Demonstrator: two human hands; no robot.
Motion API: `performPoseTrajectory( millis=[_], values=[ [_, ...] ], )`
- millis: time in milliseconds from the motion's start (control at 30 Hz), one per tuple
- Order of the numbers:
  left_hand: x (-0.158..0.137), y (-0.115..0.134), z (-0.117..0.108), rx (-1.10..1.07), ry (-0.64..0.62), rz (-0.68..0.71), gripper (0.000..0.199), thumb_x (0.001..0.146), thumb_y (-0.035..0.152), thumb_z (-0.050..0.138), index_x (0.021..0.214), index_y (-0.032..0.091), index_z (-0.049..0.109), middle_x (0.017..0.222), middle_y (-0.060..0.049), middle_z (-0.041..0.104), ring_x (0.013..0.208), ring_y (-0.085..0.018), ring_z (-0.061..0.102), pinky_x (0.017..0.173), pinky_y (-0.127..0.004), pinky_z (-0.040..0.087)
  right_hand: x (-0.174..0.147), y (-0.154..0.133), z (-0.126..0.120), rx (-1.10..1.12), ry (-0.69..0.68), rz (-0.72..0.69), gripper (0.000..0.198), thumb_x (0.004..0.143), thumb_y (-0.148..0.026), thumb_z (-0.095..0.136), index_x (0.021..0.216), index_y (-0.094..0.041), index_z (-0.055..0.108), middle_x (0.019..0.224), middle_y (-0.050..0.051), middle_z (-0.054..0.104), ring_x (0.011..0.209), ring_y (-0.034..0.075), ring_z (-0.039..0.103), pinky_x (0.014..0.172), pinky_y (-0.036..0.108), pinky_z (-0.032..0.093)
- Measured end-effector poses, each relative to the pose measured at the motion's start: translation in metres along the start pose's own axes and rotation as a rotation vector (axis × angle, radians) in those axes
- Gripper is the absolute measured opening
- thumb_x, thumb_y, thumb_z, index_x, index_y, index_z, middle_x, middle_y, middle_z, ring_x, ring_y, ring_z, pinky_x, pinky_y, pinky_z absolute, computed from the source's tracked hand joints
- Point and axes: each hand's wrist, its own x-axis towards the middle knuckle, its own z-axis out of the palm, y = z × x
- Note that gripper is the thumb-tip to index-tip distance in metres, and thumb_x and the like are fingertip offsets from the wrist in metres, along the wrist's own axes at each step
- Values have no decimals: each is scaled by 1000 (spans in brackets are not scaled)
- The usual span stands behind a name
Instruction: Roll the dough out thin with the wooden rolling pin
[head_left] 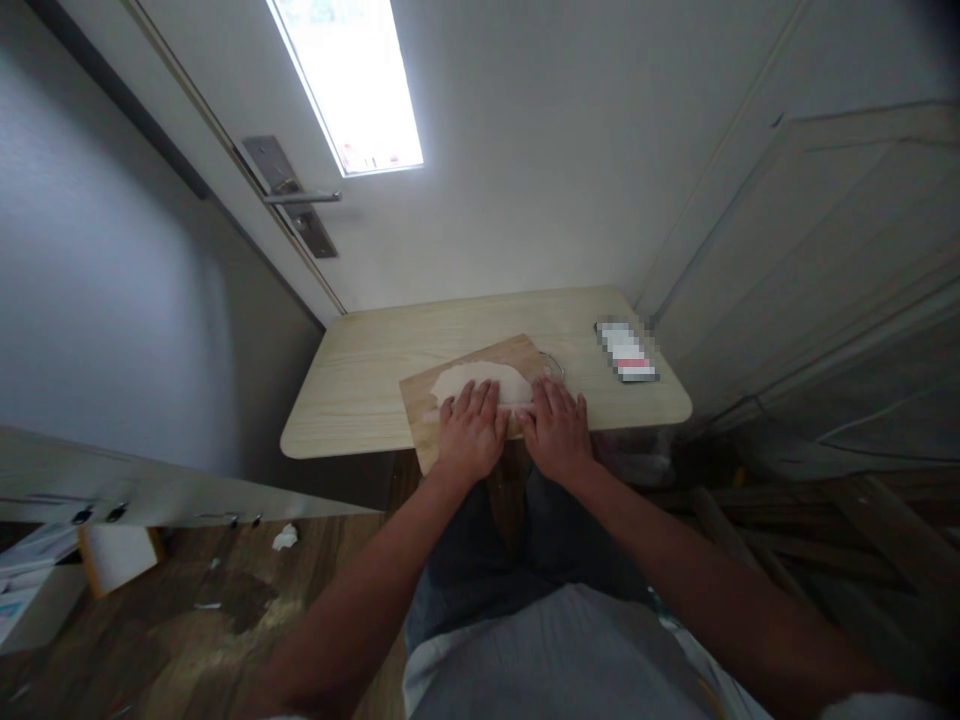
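Note:
A flat, pale sheet of dough (491, 380) lies on a wooden cutting board (420, 392), which is set at an angle on a small table. Across the near edge of the dough runs a thin pale rolling pin (431, 415), mostly covered by my hands. My left hand (472, 430) rests palm down over it, fingers stretched forward onto the dough. Beside it, my right hand (556, 425) lies flat over the pin's other end, fingers extended near the right side of the dough. The two thumbs are close together. Neither hand is wrapped round the pin.
The light wooden table (352, 370) stands against a white door with a metal handle (304, 197). A phone (626, 350), its screen blurred, lies at the table's right. The board has a metal ring (555, 362). Crumpled paper (285, 537) is on the floor at left.

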Motion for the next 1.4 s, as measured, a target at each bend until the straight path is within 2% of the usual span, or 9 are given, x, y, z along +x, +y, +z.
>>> performPoseTrajectory(
  millis=[267, 533, 633, 733, 833, 967, 1067, 1200, 1400],
  values=[
    [-15, -10, 0, -17, 15, 86, 54, 100, 45, 41, 149, 23, 43, 153, -9, 48, 144, -27, 39, 119, -50, 25, -17, 4, -1, 50, 64, -74, 50, 100, -45, 44, 138, -15, 52, 146, 18, 51, 139, 34, 39, 112, 59, 25],
    [1, -38, -23, -41, 31, 158, 30, 94, 38, 56, 120, 26, 65, 126, -8, 68, 125, -28, 55, 121, -59, 15, -8, 10, -11, 140, 98, -161, 26, 97, -40, 54, 112, -21, 64, 131, 11, 63, 132, 30, 45, 115, 56, 21],
    [15, -58, -25, -52, 138, 80, 44, 90, 45, 61, 129, 25, 60, 135, -11, 62, 129, -30, 52, 120, -57, 19, -5, 11, -9, 178, 141, -123, 26, 97, -40, 54, 110, -20, 63, 126, 11, 65, 127, 29, 49, 114, 53, 24],
    [30, -81, -19, -83, 258, -124, 59, 88, 45, 62, 139, 17, 51, 139, -16, 58, 131, -32, 51, 115, -52, 32, -2, 17, -2, 238, 190, -24, 27, 98, -42, 50, 105, -19, 63, 117, 12, 68, 118, 28, 53, 107, 48, 33],
    [44, -94, -10, -135, 100, -217, 56, 93, 40, 54, 142, 13, 48, 141, -17, 58, 131, -30, 52, 112, -47, 38, 4, 24, 4, 297, 234, 72, 33, 99, -46, 45, 101, -17, 62, 104, 14, 69, 105, 27, 57, 97, 44, 41],
    [62, -85, -5, -189, -176, -99, 57, 94, 40, 52, 145, 16, 47, 144, -14, 57, 134, -27, 50, 114, -43, 35, 15, 29, 5, 344, 247, 191, 42, 100, -51, 37, 102, -16, 60, 91, 13, 67, 89, 27, 60, 83, 40, 46],
    [77, -71, -8, -175, -212, -54, 59, 89, 41, 58, 143, 18, 51, 140, -14, 59, 130, -28, 52, 112, -43, 36, 18, 31, 3, 338, 228, 231, 44, 101, -52, 34, 101, -16, 59, 86, 12, 67, 82, 26, 60, 77, 38, 46],
    [97, -64, -13, -196, -250, -100, 56, 77, 42, 70, 129, 21, 63, 127, -14, 64, 121, -31, 57, 104, -43, 41, 13, 31, 2, 306, 222, 148, 42, 101, -52, 35, 100, -17, 58, 90, 12, 67, 87, 26, 60, 82, 39, 46],
    [119, -72, -13, -292, -348, -179, 26, 73, 35, 72, 94, 19, 74, 95, -9, 72, 92, -25, 65, 79, -34, 48, 5, 27, 5, 269, 233, 78, 37, 101, -49, 37, 103, -18, 58, 95, 11, 67, 93, 26, 58, 90, 41, 45]
  ],
)
